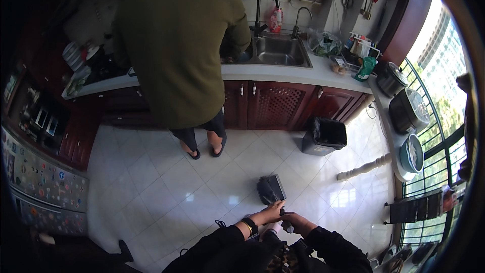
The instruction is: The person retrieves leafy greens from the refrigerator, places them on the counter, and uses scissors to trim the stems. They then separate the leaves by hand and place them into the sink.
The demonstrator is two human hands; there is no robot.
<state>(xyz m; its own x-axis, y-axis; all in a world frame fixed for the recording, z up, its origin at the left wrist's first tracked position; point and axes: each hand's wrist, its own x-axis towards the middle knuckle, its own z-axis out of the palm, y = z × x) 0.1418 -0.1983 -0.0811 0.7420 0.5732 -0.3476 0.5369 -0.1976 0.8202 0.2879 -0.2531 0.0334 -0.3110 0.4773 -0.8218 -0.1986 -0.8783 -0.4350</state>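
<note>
At the lower middle, my left hand [272, 213] and my right hand [299, 223] are close together, fingers curled around a dark handle [287, 226] seen almost end-on. Just beyond them on the tiles is a dark dustpan [271, 190] with a grey edge along its right side; a dark bundle, possibly broom bristles, sits at its left. My hands hide most of the shaft, so I cannot tell whether one handle or two are held. A black band circles my left wrist.
A person in a green top [177, 45] stands at the counter, back turned, beside the sink [283, 50]. A black-lined bin [326, 135] stands by the cabinets. A turned post [365, 167] is at right, below a ledge with cookers and a basin [411, 152]. A fridge [45, 187] stands left.
</note>
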